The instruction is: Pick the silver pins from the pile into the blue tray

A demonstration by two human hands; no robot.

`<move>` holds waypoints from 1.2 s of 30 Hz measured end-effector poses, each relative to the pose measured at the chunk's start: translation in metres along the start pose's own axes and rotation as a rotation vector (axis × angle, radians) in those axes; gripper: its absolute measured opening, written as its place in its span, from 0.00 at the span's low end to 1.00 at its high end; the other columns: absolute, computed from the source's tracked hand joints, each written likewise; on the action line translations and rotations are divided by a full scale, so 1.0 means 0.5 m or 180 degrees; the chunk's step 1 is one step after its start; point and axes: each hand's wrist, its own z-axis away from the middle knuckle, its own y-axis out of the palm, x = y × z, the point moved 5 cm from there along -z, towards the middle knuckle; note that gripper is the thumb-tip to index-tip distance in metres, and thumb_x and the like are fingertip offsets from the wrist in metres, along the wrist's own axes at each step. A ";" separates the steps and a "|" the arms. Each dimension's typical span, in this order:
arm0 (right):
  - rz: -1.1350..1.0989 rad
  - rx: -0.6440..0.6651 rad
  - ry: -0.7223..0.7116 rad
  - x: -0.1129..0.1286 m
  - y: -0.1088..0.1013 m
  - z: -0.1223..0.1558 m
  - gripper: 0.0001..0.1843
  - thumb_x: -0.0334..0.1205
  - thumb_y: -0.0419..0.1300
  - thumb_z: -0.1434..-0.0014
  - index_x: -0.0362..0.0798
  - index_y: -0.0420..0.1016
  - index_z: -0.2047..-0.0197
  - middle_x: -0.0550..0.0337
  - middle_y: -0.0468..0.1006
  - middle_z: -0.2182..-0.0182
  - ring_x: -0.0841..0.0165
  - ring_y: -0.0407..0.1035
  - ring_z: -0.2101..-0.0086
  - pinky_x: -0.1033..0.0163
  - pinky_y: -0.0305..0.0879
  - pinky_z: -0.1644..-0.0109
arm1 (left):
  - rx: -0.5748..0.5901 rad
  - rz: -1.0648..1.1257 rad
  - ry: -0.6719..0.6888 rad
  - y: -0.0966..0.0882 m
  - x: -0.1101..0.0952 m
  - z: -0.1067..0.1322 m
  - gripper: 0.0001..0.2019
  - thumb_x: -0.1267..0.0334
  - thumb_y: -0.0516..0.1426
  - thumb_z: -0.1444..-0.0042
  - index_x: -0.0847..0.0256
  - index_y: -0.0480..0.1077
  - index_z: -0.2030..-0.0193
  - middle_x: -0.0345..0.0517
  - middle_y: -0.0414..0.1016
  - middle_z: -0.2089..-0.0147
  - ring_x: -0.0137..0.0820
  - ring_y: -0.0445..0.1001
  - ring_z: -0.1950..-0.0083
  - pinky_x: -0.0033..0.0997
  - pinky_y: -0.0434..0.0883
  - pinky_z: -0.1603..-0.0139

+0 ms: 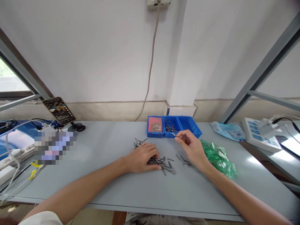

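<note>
On the grey table, my left hand [142, 157] lies over a pile of thin metal pins [167, 164], its fingers bent over them and its thumb spread apart. The pins have one thicker end, like blind rivets, and some poke out behind the hand. My right hand [191, 148] is raised in front of the blue bins, pinching a single metal pin [174, 134] between thumb and fingertips. A few loose pins [182, 160] lie below the right hand. In the middle blue bin [172, 135] are several more pins.
The left blue bin [155, 135] holds a pink piece and a small clear bag; the right bin [191, 123] stands beside. Green plastic [220, 159] lies by my right forearm. A phone [59, 110] on a stand, power strips and cables are at left; a blue packet [228, 131] is at right.
</note>
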 end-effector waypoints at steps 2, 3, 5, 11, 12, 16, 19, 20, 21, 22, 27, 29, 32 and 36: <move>-0.0491 0.0200 0.0336 -0.008 0.006 0.000 0.14 0.56 0.68 0.36 0.55 0.77 0.58 0.62 0.71 0.67 0.66 0.60 0.70 0.58 0.59 0.64 | 0.0001 0.0009 -0.0006 0.001 0.001 0.000 0.19 0.42 0.61 0.32 0.57 0.68 0.54 0.44 0.74 0.56 0.37 0.72 0.53 0.38 0.63 0.49; -0.0782 0.0282 0.0514 -0.011 0.009 0.000 0.15 0.56 0.69 0.37 0.55 0.77 0.58 0.62 0.71 0.66 0.67 0.59 0.71 0.59 0.59 0.65 | 0.0001 0.0018 -0.0003 0.001 0.001 0.000 0.19 0.42 0.61 0.32 0.57 0.68 0.54 0.44 0.74 0.56 0.37 0.72 0.54 0.38 0.64 0.49; -0.1302 0.0415 0.0794 -0.013 0.015 0.002 0.17 0.57 0.70 0.38 0.54 0.77 0.57 0.62 0.71 0.64 0.70 0.57 0.72 0.60 0.59 0.66 | 0.0004 0.0025 0.0005 0.001 0.000 -0.001 0.19 0.42 0.61 0.32 0.57 0.68 0.54 0.44 0.74 0.56 0.37 0.71 0.54 0.38 0.64 0.50; -0.1992 0.0727 0.1122 -0.006 0.027 0.004 0.16 0.56 0.70 0.38 0.51 0.78 0.60 0.63 0.67 0.69 0.72 0.52 0.74 0.61 0.58 0.68 | -0.0018 0.0019 -0.0003 0.000 -0.001 -0.001 0.19 0.42 0.61 0.32 0.58 0.68 0.55 0.44 0.73 0.57 0.36 0.71 0.55 0.38 0.63 0.50; -0.2052 0.0723 0.1148 -0.007 0.026 0.003 0.16 0.55 0.70 0.38 0.51 0.79 0.60 0.63 0.66 0.69 0.72 0.52 0.74 0.61 0.58 0.68 | -0.0027 0.0015 -0.0006 0.000 -0.001 -0.001 0.19 0.42 0.61 0.32 0.58 0.68 0.55 0.43 0.73 0.57 0.36 0.71 0.55 0.38 0.63 0.50; -0.2094 0.0623 0.1191 -0.011 0.021 0.000 0.15 0.53 0.71 0.39 0.52 0.79 0.58 0.62 0.67 0.68 0.71 0.53 0.74 0.60 0.60 0.68 | -0.0043 0.0022 0.0014 0.000 -0.002 0.001 0.19 0.43 0.61 0.32 0.57 0.68 0.55 0.44 0.74 0.57 0.37 0.71 0.55 0.38 0.63 0.49; -0.2047 0.0572 0.1130 -0.010 0.021 -0.001 0.15 0.53 0.71 0.39 0.53 0.78 0.57 0.62 0.70 0.65 0.72 0.56 0.74 0.60 0.61 0.68 | -0.0032 0.0026 0.0014 -0.001 -0.002 0.001 0.19 0.42 0.60 0.32 0.57 0.68 0.56 0.44 0.74 0.57 0.37 0.71 0.56 0.38 0.63 0.50; -0.1980 0.0537 0.1080 -0.009 0.021 -0.002 0.16 0.54 0.71 0.39 0.53 0.78 0.57 0.61 0.71 0.64 0.72 0.58 0.73 0.61 0.61 0.67 | -0.0029 0.0032 0.0008 -0.002 -0.003 0.001 0.19 0.42 0.60 0.32 0.57 0.68 0.56 0.44 0.74 0.57 0.37 0.71 0.56 0.38 0.63 0.50; -0.1877 0.0469 0.1011 -0.009 0.020 -0.003 0.16 0.54 0.71 0.39 0.52 0.77 0.58 0.61 0.71 0.64 0.71 0.59 0.73 0.61 0.61 0.67 | -0.0027 0.0041 0.0004 -0.002 -0.003 0.001 0.19 0.42 0.60 0.32 0.57 0.68 0.56 0.44 0.74 0.57 0.37 0.71 0.56 0.38 0.63 0.50; -0.1746 0.0375 0.0931 -0.009 0.018 -0.004 0.17 0.55 0.70 0.38 0.52 0.77 0.58 0.61 0.72 0.64 0.70 0.61 0.72 0.61 0.62 0.67 | -0.0026 0.0050 0.0002 -0.002 -0.003 0.000 0.19 0.42 0.60 0.32 0.57 0.68 0.56 0.44 0.74 0.57 0.37 0.71 0.56 0.38 0.63 0.50; -0.0963 -0.0125 0.0484 -0.016 0.001 -0.008 0.18 0.59 0.66 0.36 0.53 0.74 0.58 0.59 0.73 0.64 0.66 0.67 0.68 0.59 0.66 0.64 | -0.0036 0.0053 0.0018 -0.002 -0.004 0.000 0.18 0.44 0.60 0.32 0.57 0.68 0.56 0.44 0.74 0.57 0.38 0.71 0.56 0.38 0.63 0.50; -0.0639 -0.0209 0.0278 -0.016 -0.004 -0.008 0.17 0.59 0.65 0.35 0.54 0.74 0.57 0.59 0.73 0.64 0.65 0.67 0.68 0.58 0.66 0.65 | -0.0041 0.0052 0.0008 -0.001 -0.004 0.000 0.18 0.44 0.61 0.32 0.57 0.68 0.56 0.44 0.74 0.57 0.38 0.71 0.56 0.38 0.63 0.51; -0.0214 -0.0212 -0.0033 -0.006 -0.004 -0.005 0.14 0.57 0.64 0.33 0.55 0.75 0.57 0.58 0.74 0.62 0.63 0.66 0.66 0.57 0.66 0.62 | -0.0043 0.0070 0.0018 -0.001 -0.004 0.000 0.18 0.43 0.60 0.31 0.57 0.67 0.56 0.44 0.74 0.57 0.38 0.71 0.55 0.38 0.63 0.50; 0.0120 -0.0156 -0.0336 0.010 0.000 0.003 0.10 0.53 0.64 0.32 0.56 0.76 0.58 0.57 0.75 0.62 0.60 0.68 0.62 0.54 0.66 0.56 | -0.0035 0.0071 0.0006 0.000 -0.004 0.001 0.18 0.44 0.60 0.31 0.57 0.67 0.55 0.44 0.74 0.55 0.38 0.71 0.54 0.38 0.63 0.49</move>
